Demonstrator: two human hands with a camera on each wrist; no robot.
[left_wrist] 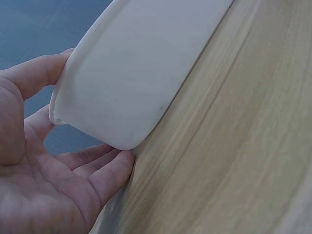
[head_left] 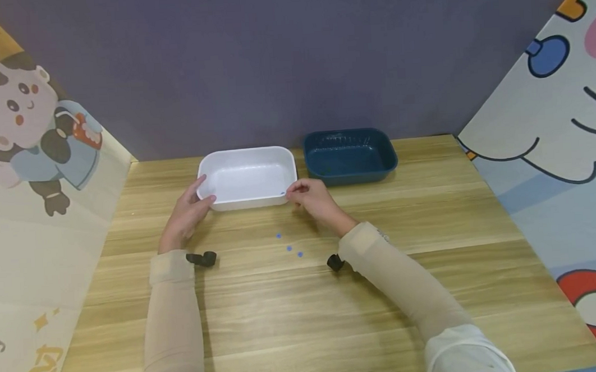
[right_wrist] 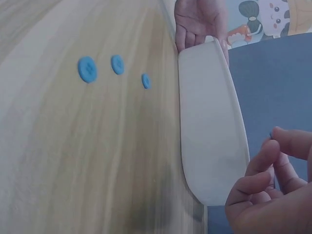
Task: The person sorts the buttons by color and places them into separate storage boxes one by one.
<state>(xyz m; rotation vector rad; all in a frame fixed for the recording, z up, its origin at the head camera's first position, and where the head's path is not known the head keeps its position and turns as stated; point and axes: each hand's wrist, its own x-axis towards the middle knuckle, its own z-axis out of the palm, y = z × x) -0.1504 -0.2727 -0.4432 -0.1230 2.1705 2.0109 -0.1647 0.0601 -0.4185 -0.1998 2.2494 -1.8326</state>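
Observation:
A white rectangular tray (head_left: 248, 203) sits on the wooden table. At its left end my left hand (head_left: 185, 214) holds it, thumb at the rim and fingers against the outer side and lower edge, as the left wrist view shows. Over the tray's front right corner, my right hand (head_left: 319, 202) pinches a small blue button (right_wrist: 271, 135) between thumb and forefinger; only a sliver of it shows. Three blue buttons lie on the table in front of the tray: one nearest it (head_left: 278, 236), a middle one (head_left: 289, 248) and one closest to me (head_left: 300, 254).
A dark teal basket (head_left: 358, 178) stands right of the white tray, close beside it. Behind both rises a grey-blue panel (head_left: 281, 63). Printed cartoon panels flank the table (head_left: 264, 322) left and right. Each wrist wears a small black camera.

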